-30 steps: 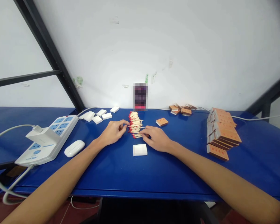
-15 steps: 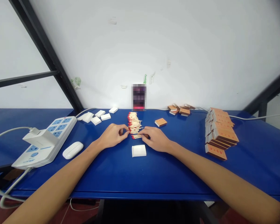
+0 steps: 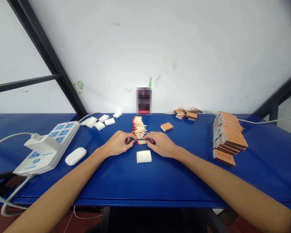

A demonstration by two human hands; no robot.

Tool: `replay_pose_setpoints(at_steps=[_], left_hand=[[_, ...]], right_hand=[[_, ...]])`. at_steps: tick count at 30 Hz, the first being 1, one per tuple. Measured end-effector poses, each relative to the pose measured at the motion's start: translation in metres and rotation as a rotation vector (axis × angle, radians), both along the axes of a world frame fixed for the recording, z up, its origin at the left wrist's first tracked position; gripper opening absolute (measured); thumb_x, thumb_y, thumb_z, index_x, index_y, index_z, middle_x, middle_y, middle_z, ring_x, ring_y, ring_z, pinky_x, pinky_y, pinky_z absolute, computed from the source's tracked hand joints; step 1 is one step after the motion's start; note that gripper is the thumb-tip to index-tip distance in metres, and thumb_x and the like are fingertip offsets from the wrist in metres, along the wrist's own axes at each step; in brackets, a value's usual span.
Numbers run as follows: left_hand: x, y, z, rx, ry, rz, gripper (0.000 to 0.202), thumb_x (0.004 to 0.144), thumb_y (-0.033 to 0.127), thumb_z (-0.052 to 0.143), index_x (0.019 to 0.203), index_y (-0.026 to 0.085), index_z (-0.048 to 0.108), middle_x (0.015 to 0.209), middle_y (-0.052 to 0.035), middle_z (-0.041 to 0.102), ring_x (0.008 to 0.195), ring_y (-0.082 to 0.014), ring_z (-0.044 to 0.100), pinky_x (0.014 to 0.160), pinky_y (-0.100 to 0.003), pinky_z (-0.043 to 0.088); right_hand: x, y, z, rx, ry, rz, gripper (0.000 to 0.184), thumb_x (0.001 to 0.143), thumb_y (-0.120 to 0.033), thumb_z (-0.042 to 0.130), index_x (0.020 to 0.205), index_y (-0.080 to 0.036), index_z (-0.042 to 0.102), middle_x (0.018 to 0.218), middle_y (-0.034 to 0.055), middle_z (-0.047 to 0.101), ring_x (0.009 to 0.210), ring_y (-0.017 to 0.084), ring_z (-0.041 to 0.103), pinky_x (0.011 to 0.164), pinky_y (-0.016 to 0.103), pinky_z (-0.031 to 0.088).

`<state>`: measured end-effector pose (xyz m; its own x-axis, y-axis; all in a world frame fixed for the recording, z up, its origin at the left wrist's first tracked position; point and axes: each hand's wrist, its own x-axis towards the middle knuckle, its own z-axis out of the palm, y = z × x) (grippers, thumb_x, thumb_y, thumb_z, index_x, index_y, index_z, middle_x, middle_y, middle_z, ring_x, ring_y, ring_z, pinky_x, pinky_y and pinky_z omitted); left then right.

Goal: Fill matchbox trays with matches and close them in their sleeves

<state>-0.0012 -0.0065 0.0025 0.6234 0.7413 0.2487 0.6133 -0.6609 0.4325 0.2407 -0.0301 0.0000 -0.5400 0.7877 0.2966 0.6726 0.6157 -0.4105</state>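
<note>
A pile of wooden matches with red heads (image 3: 139, 127) lies on the blue table in front of me, heads to the left. Just nearer to me, a small row of matches (image 3: 142, 142) is set apart from the pile. My left hand (image 3: 120, 143) has its thumb and forefinger curled in at the head end of this row. At the plain ends, my right hand (image 3: 161, 144) pinches with thumb and forefinger; its fingertips partly cover the sticks. Below the row sits a white matchbox tray (image 3: 144, 156), its inside not clearly visible.
Several white trays (image 3: 100, 125) lie at the back left, near a power strip (image 3: 63, 132) and a white mouse-like case (image 3: 76, 156). One orange matchbox sleeve (image 3: 167, 127) lies right of the pile, more behind it (image 3: 186, 113). Stacked matchboxes (image 3: 230, 134) stand far right.
My left hand has come slightly down and right, from the edge of the pile to the head end of the small row. My right hand has barely moved.
</note>
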Motion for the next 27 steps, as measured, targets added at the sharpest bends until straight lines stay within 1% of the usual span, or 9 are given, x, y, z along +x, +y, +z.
replay_pose_setpoints(at_steps=[6, 12, 16, 20, 25, 27], left_hand=[[0.002, -0.003, 0.003, -0.017, 0.023, -0.011, 0.019, 0.087, 0.022, 0.056, 0.095, 0.019, 0.072, 0.054, 0.0062, 0.05, 0.048, -0.0083, 0.045, 0.055, -0.021, 0.034], [0.003, -0.004, 0.003, -0.025, 0.023, -0.002, 0.02, 0.087, 0.022, 0.055, 0.097, 0.02, 0.073, 0.054, 0.0062, 0.05, 0.049, -0.0087, 0.045, 0.054, -0.022, 0.034], [0.003, -0.004, 0.002, -0.024, 0.035, -0.004, 0.02, 0.087, 0.023, 0.056, 0.1, 0.022, 0.072, 0.055, 0.0066, 0.049, 0.05, -0.0088, 0.044, 0.056, -0.022, 0.034], [0.003, -0.004, 0.002, -0.029, 0.048, -0.014, 0.021, 0.088, 0.023, 0.056, 0.102, 0.022, 0.072, 0.056, 0.0066, 0.049, 0.05, -0.0087, 0.045, 0.056, -0.021, 0.033], [0.004, -0.005, 0.004, -0.033, 0.062, -0.006, 0.021, 0.088, 0.024, 0.057, 0.102, 0.021, 0.072, 0.055, 0.0065, 0.05, 0.05, -0.0084, 0.044, 0.055, -0.021, 0.031], [0.004, -0.005, 0.004, -0.031, 0.072, -0.009, 0.021, 0.089, 0.025, 0.056, 0.103, 0.021, 0.072, 0.055, 0.0063, 0.05, 0.049, -0.0085, 0.044, 0.055, -0.022, 0.03]], right_hand=[[-0.001, 0.002, -0.001, -0.009, 0.015, 0.003, 0.017, 0.095, -0.026, 0.055, 0.096, -0.018, 0.071, 0.069, -0.0017, 0.056, 0.065, 0.012, 0.049, 0.063, 0.025, 0.031], [-0.002, 0.008, -0.004, -0.161, 0.139, -0.077, 0.022, 0.094, -0.034, 0.057, 0.092, -0.019, 0.072, 0.062, -0.0042, 0.054, 0.058, 0.01, 0.045, 0.057, 0.025, 0.029], [-0.005, 0.007, -0.001, -0.162, 0.111, -0.122, 0.02, 0.091, -0.035, 0.06, 0.087, -0.02, 0.072, 0.059, -0.0049, 0.055, 0.056, 0.01, 0.045, 0.056, 0.025, 0.027], [-0.009, 0.004, 0.002, -0.173, 0.075, -0.148, 0.019, 0.091, -0.036, 0.06, 0.087, -0.021, 0.072, 0.061, -0.0045, 0.057, 0.058, 0.01, 0.047, 0.057, 0.025, 0.026], [-0.01, 0.002, 0.0, -0.126, 0.036, -0.146, 0.017, 0.09, -0.032, 0.059, 0.089, -0.021, 0.072, 0.064, -0.0032, 0.058, 0.061, 0.011, 0.049, 0.057, 0.025, 0.026], [-0.01, 0.003, -0.001, -0.129, 0.037, -0.158, 0.016, 0.089, -0.031, 0.06, 0.088, -0.021, 0.072, 0.063, -0.0032, 0.058, 0.06, 0.011, 0.049, 0.057, 0.025, 0.027]])
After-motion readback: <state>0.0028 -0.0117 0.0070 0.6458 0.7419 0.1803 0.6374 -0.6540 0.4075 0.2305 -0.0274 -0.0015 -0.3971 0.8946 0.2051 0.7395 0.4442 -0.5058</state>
